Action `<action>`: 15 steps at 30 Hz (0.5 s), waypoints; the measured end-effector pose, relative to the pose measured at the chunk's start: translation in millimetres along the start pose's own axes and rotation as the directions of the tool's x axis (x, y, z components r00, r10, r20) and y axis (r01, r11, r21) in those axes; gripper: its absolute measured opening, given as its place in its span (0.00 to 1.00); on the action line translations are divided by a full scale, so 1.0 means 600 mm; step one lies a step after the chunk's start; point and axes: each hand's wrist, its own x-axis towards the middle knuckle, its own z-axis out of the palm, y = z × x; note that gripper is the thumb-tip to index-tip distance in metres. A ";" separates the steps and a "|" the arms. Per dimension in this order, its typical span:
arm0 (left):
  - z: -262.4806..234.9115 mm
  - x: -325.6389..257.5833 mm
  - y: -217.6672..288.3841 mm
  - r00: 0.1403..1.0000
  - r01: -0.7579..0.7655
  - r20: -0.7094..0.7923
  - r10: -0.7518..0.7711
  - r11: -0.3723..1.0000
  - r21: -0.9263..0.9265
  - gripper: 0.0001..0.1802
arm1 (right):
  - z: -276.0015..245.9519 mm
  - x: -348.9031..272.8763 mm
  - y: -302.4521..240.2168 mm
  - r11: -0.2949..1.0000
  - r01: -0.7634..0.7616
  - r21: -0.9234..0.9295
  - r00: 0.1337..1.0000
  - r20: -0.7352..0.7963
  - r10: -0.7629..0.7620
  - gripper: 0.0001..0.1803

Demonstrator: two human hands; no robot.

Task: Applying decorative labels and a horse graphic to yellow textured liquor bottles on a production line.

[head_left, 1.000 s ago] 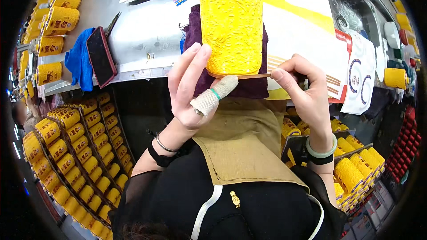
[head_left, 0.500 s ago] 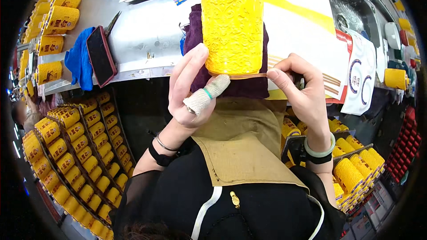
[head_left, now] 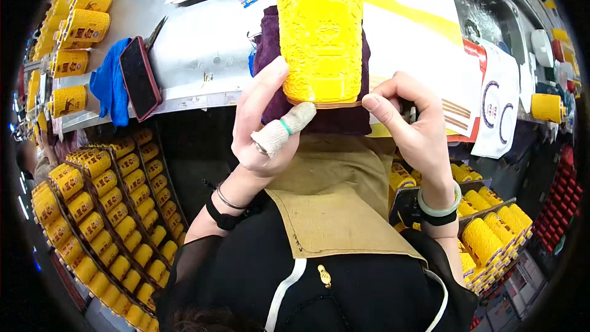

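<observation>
Your left hand [head_left: 261, 126] is wrapped around the lower left side of a tall yellow embossed can [head_left: 319, 31], fingers spread up its wall and your bandaged thumb [head_left: 284, 130] pressed under its bottom rim. Your right hand [head_left: 409, 126] is closed in a pinch at the can's lower right edge, fingertips touching the rim; what it pinches, if anything, is too small to tell. The can lies over a dark purple cloth [head_left: 270, 31] at the front edge of the grey bench [head_left: 196, 49], just above your tan apron [head_left: 335, 203]. To the left on the bench lie a phone [head_left: 140, 78] in a red case and a blue rag [head_left: 107, 83]. Trays of yellow cans [head_left: 98, 209] sit below to your left, more [head_left: 491, 233] to your right.
</observation>
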 end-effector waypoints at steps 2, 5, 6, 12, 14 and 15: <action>-0.005 0.014 0.007 0.979 -0.197 0.087 0.185 0.968 0.155 0.12 | 0.000 0.000 0.005 1.000 0.007 0.002 1.000 -0.007 -0.007 0.09; 0.001 0.026 0.013 0.970 -0.208 0.153 0.191 0.972 0.106 0.10 | 0.002 0.003 0.009 0.999 0.035 -0.020 0.999 -0.023 -0.035 0.09; 0.003 0.026 0.008 0.975 -0.192 0.124 0.183 0.979 0.069 0.11 | 0.003 0.003 0.008 1.000 0.017 -0.005 1.000 -0.025 -0.017 0.09; -0.001 0.000 0.001 0.993 0.120 0.014 -0.120 0.991 -0.055 0.14 | 0.016 0.007 0.003 0.998 0.065 -0.003 0.998 -0.019 -0.065 0.09; 0.000 0.004 0.004 0.998 0.044 0.035 -0.044 0.999 -0.008 0.14 | 0.015 0.007 0.001 0.999 0.032 0.010 0.999 -0.018 -0.032 0.09; -0.001 0.004 0.003 0.999 -0.012 0.044 0.011 1.000 0.026 0.13 | 0.015 0.006 0.001 1.000 0.015 0.016 1.000 -0.017 -0.015 0.09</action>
